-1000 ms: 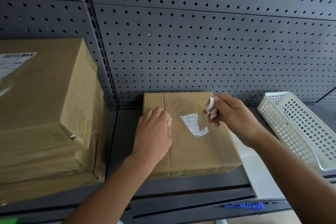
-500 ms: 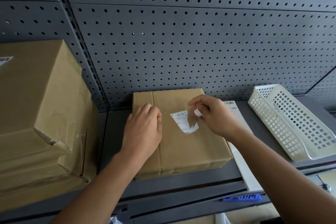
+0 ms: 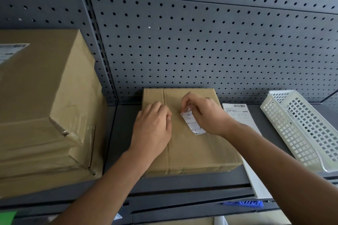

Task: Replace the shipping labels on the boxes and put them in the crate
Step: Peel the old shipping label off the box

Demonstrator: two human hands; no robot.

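Currently the label (image 3: 192,124) is stuck on the box (image 3: 192,153), which sits on the shelf (image 3: 124,133). The label's long axis runs from far-left to near-right. Its far-left corner is pinched by the fingers (image 3: 188,99) of the right hand (image 3: 207,116), the nearer one. The left hand (image 3: 152,129) is pressed on the box with nothing held. A peel along that axis is judged next.

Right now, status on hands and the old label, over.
Left hand rests on flat box, steadying. Right hand pinches old label at top edge, rest partly stuck. Nothing blocking; fresh label sheet lies right of box.
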